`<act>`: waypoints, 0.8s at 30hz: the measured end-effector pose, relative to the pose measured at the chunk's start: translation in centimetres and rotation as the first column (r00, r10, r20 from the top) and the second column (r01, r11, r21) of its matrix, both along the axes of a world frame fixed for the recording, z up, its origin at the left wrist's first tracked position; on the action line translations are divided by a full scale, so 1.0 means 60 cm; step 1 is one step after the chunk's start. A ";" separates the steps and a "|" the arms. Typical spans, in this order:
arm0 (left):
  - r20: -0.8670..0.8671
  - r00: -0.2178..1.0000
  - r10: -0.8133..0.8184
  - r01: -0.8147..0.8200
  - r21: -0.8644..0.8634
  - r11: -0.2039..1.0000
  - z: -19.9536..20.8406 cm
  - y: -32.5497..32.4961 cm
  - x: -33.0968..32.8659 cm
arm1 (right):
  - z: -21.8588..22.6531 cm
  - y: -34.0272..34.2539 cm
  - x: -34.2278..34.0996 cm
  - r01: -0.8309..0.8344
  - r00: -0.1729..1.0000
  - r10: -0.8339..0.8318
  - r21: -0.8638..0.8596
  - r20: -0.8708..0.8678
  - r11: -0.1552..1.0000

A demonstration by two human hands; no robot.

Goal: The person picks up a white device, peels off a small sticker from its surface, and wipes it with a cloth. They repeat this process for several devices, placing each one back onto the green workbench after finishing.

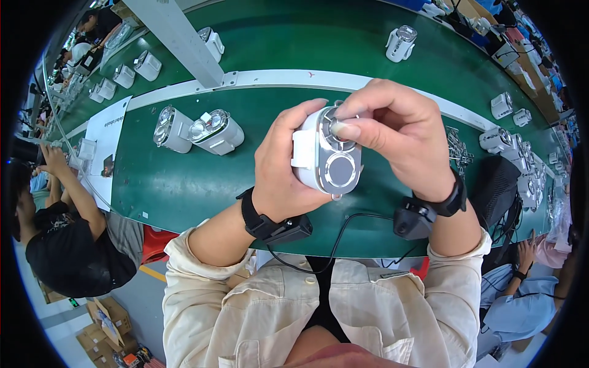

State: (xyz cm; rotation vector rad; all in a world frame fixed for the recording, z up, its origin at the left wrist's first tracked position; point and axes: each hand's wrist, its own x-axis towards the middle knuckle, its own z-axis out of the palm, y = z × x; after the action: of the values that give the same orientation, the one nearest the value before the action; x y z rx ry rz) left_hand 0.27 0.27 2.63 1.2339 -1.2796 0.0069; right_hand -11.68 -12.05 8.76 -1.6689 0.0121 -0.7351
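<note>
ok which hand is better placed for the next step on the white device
Probably the right hand: its fingers are at one end of the white device, while the left hand seems tied up gripping its side.

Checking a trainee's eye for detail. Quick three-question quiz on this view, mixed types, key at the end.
1. Which hand is wrapped around the body of the white twin-disc device?
2. True or false: the small metal parts lie to the right of the right hand.
3. How many similar white devices are on the green bench between the white sheet and the left hand? A) one B) two C) four

Key: 1. left hand; 2. true; 3. B
</note>
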 end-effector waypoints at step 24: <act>-0.178 0.966 -0.187 0.208 0.109 0.972 0.014 0.017 -0.004 | 0.021 -0.008 -0.024 -0.147 0.987 0.154 0.153 -0.036 0.977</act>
State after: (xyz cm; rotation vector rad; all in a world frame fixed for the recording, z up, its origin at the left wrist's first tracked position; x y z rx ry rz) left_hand 0.01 1.32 3.45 1.1828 -1.2663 -0.3208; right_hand -13.11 -12.56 10.04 -1.5253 -0.0247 -0.5660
